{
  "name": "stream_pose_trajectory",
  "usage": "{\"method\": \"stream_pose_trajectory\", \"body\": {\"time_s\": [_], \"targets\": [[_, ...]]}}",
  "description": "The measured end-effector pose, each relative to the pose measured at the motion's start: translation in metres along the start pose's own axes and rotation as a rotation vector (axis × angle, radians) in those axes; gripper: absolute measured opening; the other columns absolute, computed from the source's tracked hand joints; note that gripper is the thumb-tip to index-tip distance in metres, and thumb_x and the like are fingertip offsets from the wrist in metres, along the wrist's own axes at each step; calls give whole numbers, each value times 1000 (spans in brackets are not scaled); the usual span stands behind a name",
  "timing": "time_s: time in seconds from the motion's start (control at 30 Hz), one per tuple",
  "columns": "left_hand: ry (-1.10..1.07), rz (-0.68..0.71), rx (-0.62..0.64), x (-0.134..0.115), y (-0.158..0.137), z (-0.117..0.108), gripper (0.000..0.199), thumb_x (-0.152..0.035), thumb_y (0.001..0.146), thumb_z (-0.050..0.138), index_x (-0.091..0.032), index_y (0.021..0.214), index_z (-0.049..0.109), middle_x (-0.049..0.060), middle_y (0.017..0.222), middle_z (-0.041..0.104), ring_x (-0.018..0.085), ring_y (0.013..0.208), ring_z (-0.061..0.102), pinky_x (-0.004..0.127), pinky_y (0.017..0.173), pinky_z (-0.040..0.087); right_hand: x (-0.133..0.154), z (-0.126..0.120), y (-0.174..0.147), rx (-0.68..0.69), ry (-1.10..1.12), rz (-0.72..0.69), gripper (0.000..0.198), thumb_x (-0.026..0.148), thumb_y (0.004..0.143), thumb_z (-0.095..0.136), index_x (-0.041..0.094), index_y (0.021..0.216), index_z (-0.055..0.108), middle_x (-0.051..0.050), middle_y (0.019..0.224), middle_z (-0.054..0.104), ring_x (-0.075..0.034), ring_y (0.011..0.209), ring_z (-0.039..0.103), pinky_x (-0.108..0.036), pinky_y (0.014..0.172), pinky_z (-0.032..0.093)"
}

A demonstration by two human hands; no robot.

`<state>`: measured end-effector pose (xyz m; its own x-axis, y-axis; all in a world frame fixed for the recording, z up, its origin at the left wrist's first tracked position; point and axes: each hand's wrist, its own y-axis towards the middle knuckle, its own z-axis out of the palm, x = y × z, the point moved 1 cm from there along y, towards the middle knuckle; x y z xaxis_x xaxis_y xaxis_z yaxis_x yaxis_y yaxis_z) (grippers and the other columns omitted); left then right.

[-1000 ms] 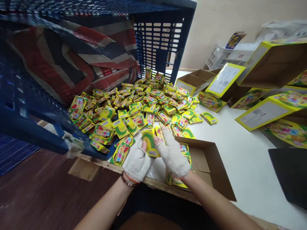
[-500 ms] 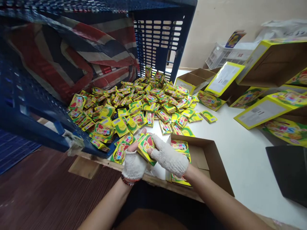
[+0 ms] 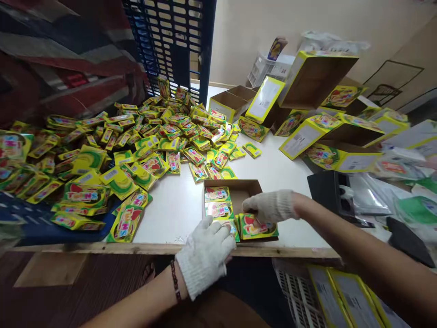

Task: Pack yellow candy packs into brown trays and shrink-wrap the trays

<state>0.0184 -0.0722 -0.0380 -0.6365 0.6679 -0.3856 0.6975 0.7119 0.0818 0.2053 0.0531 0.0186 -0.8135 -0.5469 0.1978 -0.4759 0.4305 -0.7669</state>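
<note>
In the head view, an open brown cardboard box (image 3: pixel 243 186) lies near the table's front edge. A column of small yellow-and-green packs with a watermelon print (image 3: pixel 218 210) fills its left side. My right hand (image 3: pixel 271 207), in a white fingerless glove, reaches into the box with its fingers closed on a small yellow pack (image 3: pixel 251 228) at the front right. Part of that pack is hidden by the fingers. My left hand (image 3: pixel 206 255), gloved alike, lies over the box's front left corner, its fingers stretched out and holding nothing.
A large heap of the same packs (image 3: pixel 170 127) spills from a tipped blue plastic crate (image 3: pixel 184 54) on the left. Yellow display boxes (image 3: pixel 307 132) are stacked at the back right. A black holder (image 3: pixel 326 193) and plastic bags (image 3: pixel 368 196) lie on the right.
The view has swung right. My hands, earlier together around packs left of the box, have parted. My right hand has brought packs into the box; my left has let go and moved to its corner.
</note>
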Motion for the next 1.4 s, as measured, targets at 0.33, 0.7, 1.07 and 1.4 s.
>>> {"method": "stream_pose_trajectory", "body": {"time_s": [0.33,0.7,1.07,1.4], "targets": [[231,-98,348,14,0,-18,19,-14,86,51,-18,97,65,8,110,68,24,98,62,44,93,45,-6,-4,37,226,-19,-130,29,25,74,64,15,102,64,-2,86,64,-16,71,55,-27,63,39],[249,-45,185,9,-8,-7,28,-19,83,57,-17,111,61,10,122,64,25,100,59,45,96,43,-6,9,53,225,-7,-149,32,21,76,60,16,106,68,-2,88,67,-16,75,59,-26,63,41],[251,-25,91,3,1,6,15,-21,87,54,-19,99,62,9,113,68,25,87,62,43,73,49,27,39,43,136,-97,25,31,20,73,65,16,103,70,-13,105,70,-27,94,67,-31,72,46],[409,-754,-442,60,-93,-30,19,-32,87,53,-16,98,57,13,100,59,29,100,59,42,85,50,13,59,35,-51,-16,148,38,17,61,69,20,99,67,-11,101,68,-30,93,67,-32,70,46]]}}
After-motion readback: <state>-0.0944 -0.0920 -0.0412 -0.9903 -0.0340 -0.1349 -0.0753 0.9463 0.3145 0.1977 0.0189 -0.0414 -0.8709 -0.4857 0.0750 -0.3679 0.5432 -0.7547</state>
